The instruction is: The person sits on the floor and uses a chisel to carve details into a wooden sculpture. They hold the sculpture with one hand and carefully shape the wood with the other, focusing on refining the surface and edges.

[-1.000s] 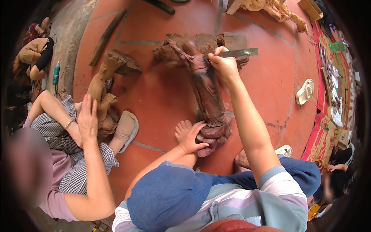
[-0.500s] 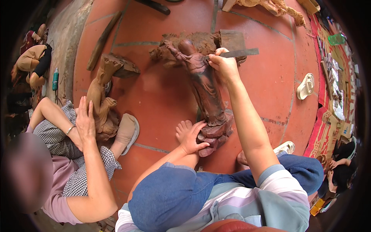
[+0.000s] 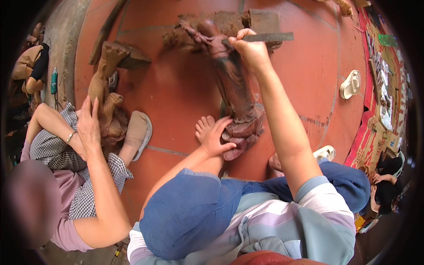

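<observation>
A dark reddish-brown carved wooden statue (image 3: pixel 229 79) of a robed figure with a smooth head and a raised arm lies on the tiles, leaning on a rough wood block (image 3: pixel 264 22). My left hand (image 3: pixel 216 138) grips its rocky base, thumb and fingers spread around it. My right hand (image 3: pixel 252 52) pinches a flat, dark, narrow strip (image 3: pixel 278 37), whose near end meets the figure's shoulder; whether it is a file, a scraper or abrasive cannot be made out. My bare foot (image 3: pixel 205 126) is beside the base.
At left, a co-worker's hand (image 3: pixel 89 126) touches a lighter wooden carving (image 3: pixel 106 88). A long wood piece (image 3: pixel 106 33) lies beyond it. A green power tool (image 3: pixel 54 81) stands farther left. Right are a pale sandal (image 3: pixel 350 85) and tools along a red mat (image 3: pixel 360 137).
The whole view has shifted, so the scene sits higher in the picture. My left hand stays on the base, and my right hand keeps the strip at the figure's shoulder.
</observation>
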